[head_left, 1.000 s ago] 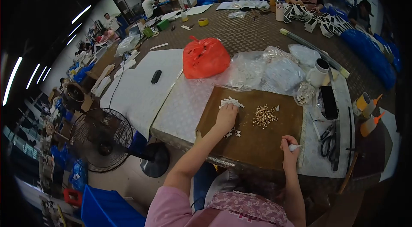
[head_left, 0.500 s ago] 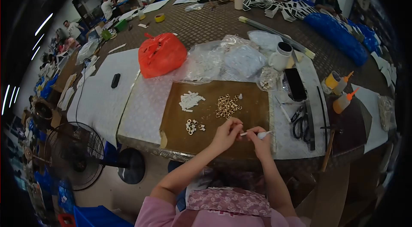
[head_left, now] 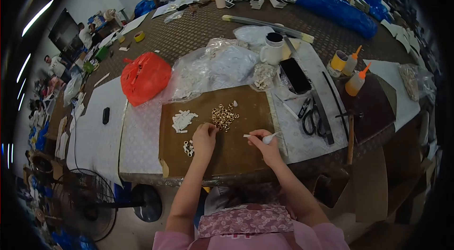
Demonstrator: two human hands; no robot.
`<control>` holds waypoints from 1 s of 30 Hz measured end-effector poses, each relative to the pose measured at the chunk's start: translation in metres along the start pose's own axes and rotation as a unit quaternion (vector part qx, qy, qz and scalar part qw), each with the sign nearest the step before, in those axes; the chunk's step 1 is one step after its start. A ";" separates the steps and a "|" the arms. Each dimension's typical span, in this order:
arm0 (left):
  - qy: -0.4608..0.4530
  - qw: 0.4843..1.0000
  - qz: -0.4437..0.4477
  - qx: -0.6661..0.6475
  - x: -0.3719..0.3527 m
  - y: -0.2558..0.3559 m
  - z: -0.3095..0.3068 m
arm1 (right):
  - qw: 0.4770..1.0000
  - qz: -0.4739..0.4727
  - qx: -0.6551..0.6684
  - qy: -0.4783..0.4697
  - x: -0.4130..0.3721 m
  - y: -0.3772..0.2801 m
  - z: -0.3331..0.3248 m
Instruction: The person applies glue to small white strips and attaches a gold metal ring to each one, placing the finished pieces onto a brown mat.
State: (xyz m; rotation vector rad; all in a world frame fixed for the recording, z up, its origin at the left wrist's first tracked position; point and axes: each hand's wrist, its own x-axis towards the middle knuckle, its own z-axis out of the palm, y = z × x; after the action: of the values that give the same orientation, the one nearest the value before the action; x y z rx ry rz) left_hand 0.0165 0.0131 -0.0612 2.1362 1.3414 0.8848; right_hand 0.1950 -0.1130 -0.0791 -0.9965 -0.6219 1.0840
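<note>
My left hand [head_left: 205,139] is at the lower left edge of a pile of small gold metal rings or clasps [head_left: 225,116]. Its fingers are pinched together, and anything between them is hidden. My right hand [head_left: 264,145] is closed around a small white squeeze bottle [head_left: 268,139] with a thin nozzle pointing right. A short white strip [head_left: 247,136] sticks out from its thumb and fingertips. To the left lies a pile of similar white strips [head_left: 183,120]. Below that is a small group of gold pieces with white strips [head_left: 188,148], partly beside my left wrist.
A brown mat [head_left: 236,155] lies under the work. Behind it are a red plastic bag [head_left: 145,78], clear bags [head_left: 231,63] and a white mug [head_left: 272,51]. A phone [head_left: 295,75], scissors [head_left: 312,120], orange-tipped bottles [head_left: 355,82] and a hammer [head_left: 350,136] are on the right.
My hands have moved apart from each other. The left went left to the gold pile, while the right keeps the bottle and strip. The camera view has turned to the right.
</note>
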 end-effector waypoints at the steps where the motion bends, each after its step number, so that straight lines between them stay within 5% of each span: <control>1: -0.018 0.997 -0.027 -0.067 -0.003 0.003 0.002 | 1.000 0.008 0.001 -0.009 0.001 0.000 0.000; 3: -0.101 0.937 -0.167 -0.291 -0.010 0.015 0.004 | 1.000 -0.002 -0.008 -0.005 0.001 -0.001 -0.001; 6: -0.146 0.869 -0.154 -0.446 -0.029 0.046 0.000 | 1.000 0.009 -0.011 -0.011 0.000 0.000 -0.002; 22: -0.260 0.738 -0.209 -0.586 -0.052 0.066 -0.028 | 0.991 0.100 0.068 -0.049 -0.029 -0.023 0.021; 28: -0.267 0.768 -0.203 -0.546 -0.056 0.061 -0.032 | 0.996 0.050 0.024 -0.074 -0.038 -0.032 0.027; 30: -0.248 0.816 -0.173 -0.492 -0.058 0.061 -0.034 | 0.995 0.018 -0.043 -0.091 -0.041 -0.036 0.026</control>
State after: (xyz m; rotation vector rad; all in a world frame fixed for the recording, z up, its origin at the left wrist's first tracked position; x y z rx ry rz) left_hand 0.0104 -0.0635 -0.0123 1.1278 0.6931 0.5905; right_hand 0.1739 -0.1461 -0.0335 -0.9934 -0.8069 1.1977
